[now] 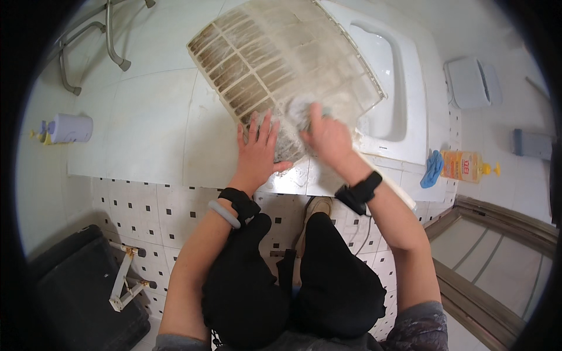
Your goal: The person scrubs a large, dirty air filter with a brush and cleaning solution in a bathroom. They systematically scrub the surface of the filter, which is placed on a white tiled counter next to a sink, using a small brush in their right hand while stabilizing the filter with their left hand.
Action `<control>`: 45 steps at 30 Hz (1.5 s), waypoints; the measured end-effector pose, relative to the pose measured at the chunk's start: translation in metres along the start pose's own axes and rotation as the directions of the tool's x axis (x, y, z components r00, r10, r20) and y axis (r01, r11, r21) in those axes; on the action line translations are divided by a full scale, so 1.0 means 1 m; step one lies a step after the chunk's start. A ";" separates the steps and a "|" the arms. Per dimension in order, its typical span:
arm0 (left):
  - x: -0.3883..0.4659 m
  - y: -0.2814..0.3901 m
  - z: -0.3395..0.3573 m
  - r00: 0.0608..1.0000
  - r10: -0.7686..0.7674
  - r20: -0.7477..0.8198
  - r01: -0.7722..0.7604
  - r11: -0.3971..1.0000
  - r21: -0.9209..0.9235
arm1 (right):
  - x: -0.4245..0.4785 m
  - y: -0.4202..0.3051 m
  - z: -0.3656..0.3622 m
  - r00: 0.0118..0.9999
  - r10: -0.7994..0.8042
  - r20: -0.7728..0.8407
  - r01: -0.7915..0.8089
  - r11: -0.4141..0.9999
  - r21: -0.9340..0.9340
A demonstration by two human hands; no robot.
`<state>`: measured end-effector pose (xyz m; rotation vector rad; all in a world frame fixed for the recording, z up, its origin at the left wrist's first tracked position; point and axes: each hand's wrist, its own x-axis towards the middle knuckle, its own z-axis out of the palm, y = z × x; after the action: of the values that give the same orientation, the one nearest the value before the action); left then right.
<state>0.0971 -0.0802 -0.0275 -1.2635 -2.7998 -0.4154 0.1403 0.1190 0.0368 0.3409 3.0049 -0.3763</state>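
Observation:
A large, slightly curved plastic mesh filter panel (pixel 252 66) with a ribbed frame lies before me. Brown dirt shows between the ribs on its left side, and whitish wet suds cover the middle and right. My left hand (pixel 258 151) rests flat on its near left corner, fingers spread, gripping nothing. In my right hand (pixel 331 140) is a scrubbing brush (pixel 302 109), its pale head blurred against the mesh near the front edge. My fingers hide most of its greenish handle.
The panel's right side overlaps a white ceramic squat toilet (pixel 397 79). A blue cloth (pixel 432 170) touches an orange soap bottle (pixel 463 166) at right. A lilac pump bottle (pixel 72 128) and metal stand legs (pixel 115 44) are at left. A tiled step edge (pixel 145 177) crosses before my feet.

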 end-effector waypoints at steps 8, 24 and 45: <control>-0.002 -0.004 -0.003 0.999 -0.023 0.044 0.022 1.000 0.016 | 0.002 -0.025 0.003 0.990 -0.141 0.018 0.141 0.990 -0.019; 0.006 0.007 -0.006 0.994 -0.032 0.103 0.034 0.999 -0.016 | 0.053 0.004 -0.013 0.993 0.085 -0.084 -0.088 0.995 -0.035; 0.004 0.003 0.000 0.999 -0.023 0.035 0.022 1.000 0.004 | 0.041 -0.001 -0.016 0.987 0.130 -0.089 -0.128 0.991 0.029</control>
<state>0.0965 -0.0757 -0.0265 -1.2517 -2.8446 -0.3923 0.0995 0.1305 0.0479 0.5667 3.0470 -0.3940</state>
